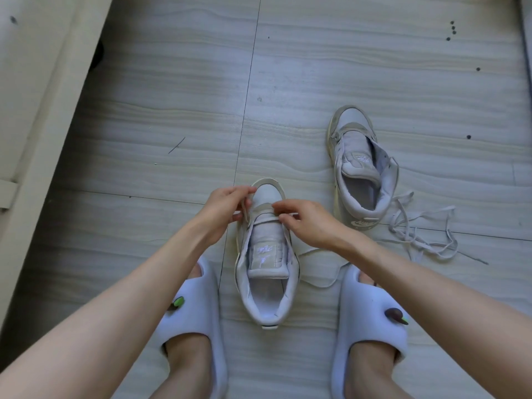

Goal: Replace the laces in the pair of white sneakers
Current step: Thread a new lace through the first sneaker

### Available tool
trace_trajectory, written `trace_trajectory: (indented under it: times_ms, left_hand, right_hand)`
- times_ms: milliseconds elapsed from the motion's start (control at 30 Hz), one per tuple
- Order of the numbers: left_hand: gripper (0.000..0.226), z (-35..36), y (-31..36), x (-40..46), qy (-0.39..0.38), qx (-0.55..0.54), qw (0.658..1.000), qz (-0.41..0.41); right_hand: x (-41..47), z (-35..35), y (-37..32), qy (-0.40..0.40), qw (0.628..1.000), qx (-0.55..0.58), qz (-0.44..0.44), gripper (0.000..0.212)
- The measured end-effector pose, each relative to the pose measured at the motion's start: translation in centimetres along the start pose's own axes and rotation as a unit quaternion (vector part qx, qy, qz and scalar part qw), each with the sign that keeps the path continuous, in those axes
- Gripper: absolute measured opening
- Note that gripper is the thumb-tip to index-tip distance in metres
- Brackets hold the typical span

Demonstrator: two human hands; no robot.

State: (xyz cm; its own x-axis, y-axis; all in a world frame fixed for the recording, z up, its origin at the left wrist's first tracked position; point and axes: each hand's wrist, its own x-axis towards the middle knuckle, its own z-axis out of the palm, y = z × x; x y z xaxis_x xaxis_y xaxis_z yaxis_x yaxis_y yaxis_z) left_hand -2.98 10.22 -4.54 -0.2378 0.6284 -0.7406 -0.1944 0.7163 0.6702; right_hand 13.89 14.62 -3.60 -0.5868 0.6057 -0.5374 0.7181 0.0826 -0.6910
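Head view: I'm lacing the near sneaker (266, 254), standing between my slippers; left hand (223, 210) and right hand (305, 223) each pinch the lace (316, 279) at the toe-end eyelets. Next, I reckon: even the ends, cross upward. Far sneaker (361, 168) sits right, unlaced, loose laces (426, 234) beside it; open floor (144, 125) left.

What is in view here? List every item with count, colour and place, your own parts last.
near sneaker: 1, white, floor between the feet, toe pointing away
far sneaker: 1, white, unlaced, floor to the right and farther off
lace being threaded: 1, white, across the near sneaker's lowest eyelets, tail trailing right
loose lace: white tangle, count unclear, floor right of the far sneaker
slides: 2, pale lilac, on the feet
floor: grey wood-grain
left hand: pinches the lace at the toe
right hand: pinches the lace opposite
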Motion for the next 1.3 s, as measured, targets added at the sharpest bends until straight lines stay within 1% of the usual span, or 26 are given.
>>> trace_trajectory:
  times_ms: [100,167,233,300,367,400,433,467,533,567,600,667,733,800,867,967,1000,1033,1067,1100,1133,1167,1200,1233,1267,1300]
  left_hand:
    - [0.015,-0.4,0.9,-0.3,-0.003,-0.066,0.997,0.038]
    - [0.013,-0.6,1.7,-0.5,-0.018,-0.061,0.996,0.058]
    - [0.014,-0.7,2.5,-0.8,-0.046,-0.023,0.996,0.073]
    - [0.018,-0.6,3.0,-1.3,-0.085,0.024,0.993,0.082]
    - [0.021,-0.5,3.3,-1.8,-0.119,0.054,0.988,0.088]
    - [0.023,-0.5,3.3,-2.1,-0.129,0.061,0.986,0.091]
    - [0.025,-0.5,3.3,-2.3,-0.133,0.066,0.984,0.095]
    - [0.026,-0.5,3.3,-2.3,-0.132,0.066,0.984,0.096]
    - [0.028,-0.7,3.2,-2.3,-0.111,0.054,0.988,0.098]
    - [0.028,-0.9,3.2,-2.1,-0.093,0.043,0.990,0.099]
    - [0.028,-1.1,3.2,-2.0,-0.074,0.033,0.992,0.099]
    - [0.027,-1.6,3.0,-1.9,-0.044,0.006,0.995,0.092]
    - [0.032,-1.9,2.4,-1.9,-0.021,-0.058,0.995,0.072]
    - [0.034,-2.4,1.6,-2.0,-0.002,-0.130,0.990,0.046]
    - [0.033,-3.1,1.1,-2.0,0.020,-0.187,0.982,0.024]
    - [0.039,-4.8,0.7,-2.0,0.066,-0.284,0.957,0.008]
    - [0.037,-5.3,0.6,-2.0,0.087,-0.271,0.959,0.009]
    - [0.033,-5.6,0.3,-1.9,0.117,-0.209,0.971,0.013]
    - [0.027,-5.7,0.0,-1.8,0.147,-0.101,0.984,0.018]
    - [0.020,-5.6,-0.5,-1.6,0.176,0.019,0.984,0.024]
    - [0.015,-5.3,-1.1,-1.4,0.204,0.122,0.971,0.041]
    - [0.014,-4.9,-1.6,-1.3,0.226,0.206,0.950,0.066]
    - [0.017,-4.4,-1.8,-1.5,0.238,0.268,0.927,0.108]
    - [0.019,-3.8,-1.8,-1.7,0.235,0.300,0.910,0.165]
    - [0.022,-3.2,-1.5,-2.0,0.206,0.309,0.902,0.221]
    - [0.024,-2.4,-1.0,-2.3,0.152,0.308,0.900,0.268]
  right_hand:
    - [-0.2,0.3,0.1,-0.040,0.999,-0.016,-0.006,0.033]
    - [-0.1,0.6,0.1,-0.030,1.000,0.006,0.001,0.031]
    - [0.1,0.9,0.0,0.052,0.996,0.076,0.009,0.030]
    - [0.5,0.4,-0.1,0.143,0.985,0.095,-0.003,0.041]
    - [0.7,-0.5,-0.2,0.161,0.985,0.056,-0.032,0.055]
    - [0.8,-0.9,-0.4,0.147,0.988,0.026,-0.043,0.055]
    - [0.8,-1.1,-0.6,0.130,0.990,0.001,-0.056,0.047]
    - [0.8,-1.1,-0.8,0.117,0.991,-0.009,-0.067,0.033]
    - [0.7,-1.0,-1.2,0.104,0.992,0.024,-0.066,0.007]
    - [0.5,-1.0,-1.5,0.093,0.992,0.061,-0.052,0.006]
    - [0.3,-1.1,-1.8,0.075,0.990,0.111,-0.034,0.011]
    - [-0.4,-1.7,-2.1,0.020,0.975,0.222,-0.007,0.020]
    - [-1.0,-2.4,-1.8,-0.046,0.956,0.289,0.025,0.026]
    - [-1.5,-3.2,-1.1,-0.073,0.953,0.292,0.038,0.029]
    - [-1.8,-4.0,-0.2,-0.061,0.952,0.296,0.048,0.030]
    - [-2.6,-5.0,0.6,-0.041,0.947,0.313,0.058,0.028]
    - [-2.8,-5.1,0.8,-0.040,0.946,0.316,0.059,0.027]
    - [-3.0,-5.2,0.9,-0.041,0.946,0.316,0.060,0.026]
    - [-3.2,-5.3,0.9,-0.043,0.946,0.315,0.059,0.025]
    - [-3.2,-5.3,0.8,-0.044,0.947,0.314,0.058,0.024]
    - [-3.3,-5.3,0.7,-0.044,0.946,0.314,0.058,0.024]
    - [-3.3,-5.3,0.5,-0.046,0.947,0.313,0.058,0.024]
    - [-3.3,-5.2,0.2,-0.048,0.949,0.307,0.058,0.024]
    - [-3.4,-5.2,0.0,-0.053,0.952,0.295,0.056,0.023]
    - [-3.4,-5.1,-0.2,-0.060,0.957,0.280,0.055,0.023]
    - [-3.4,-5.0,-0.4,-0.068,0.960,0.267,0.051,0.022]
